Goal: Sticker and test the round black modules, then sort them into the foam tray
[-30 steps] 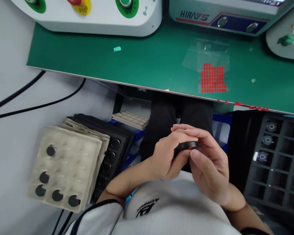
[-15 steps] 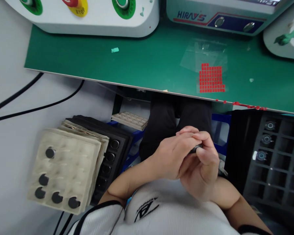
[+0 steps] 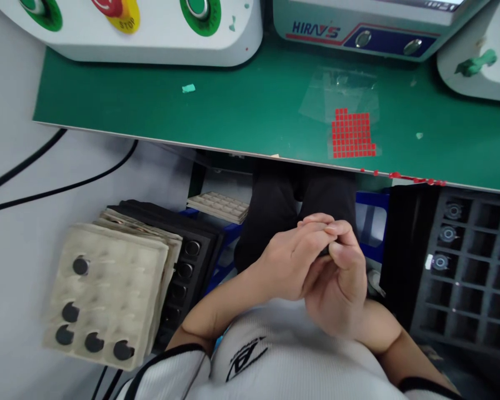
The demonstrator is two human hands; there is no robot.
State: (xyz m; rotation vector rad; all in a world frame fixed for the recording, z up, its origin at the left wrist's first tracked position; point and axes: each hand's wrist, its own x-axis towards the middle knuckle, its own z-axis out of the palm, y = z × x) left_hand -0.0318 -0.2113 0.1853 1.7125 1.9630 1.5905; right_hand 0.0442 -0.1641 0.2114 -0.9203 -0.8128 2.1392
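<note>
In front of my lap, my left hand (image 3: 289, 258) and my right hand (image 3: 339, 283) are pressed together, fingers closed. Between them shows a dark sliver of a small black part (image 3: 325, 251); the fingers cover most of it, so its full shape is hidden. My left fingers lie over its top, and my right thumb and fingers close around its near side.
To the left, a stack of beige trays (image 3: 120, 278) carries several black round parts (image 3: 81, 265). At right a black compartment tray (image 3: 475, 283) holds round parts. The green bench (image 3: 233, 122) bears a sheet of red square stickers (image 3: 352, 136) and a white control panel (image 3: 158, 50).
Both hands stay together, and less of the black part shows between the fingers now. The whole view has shifted slightly.
</note>
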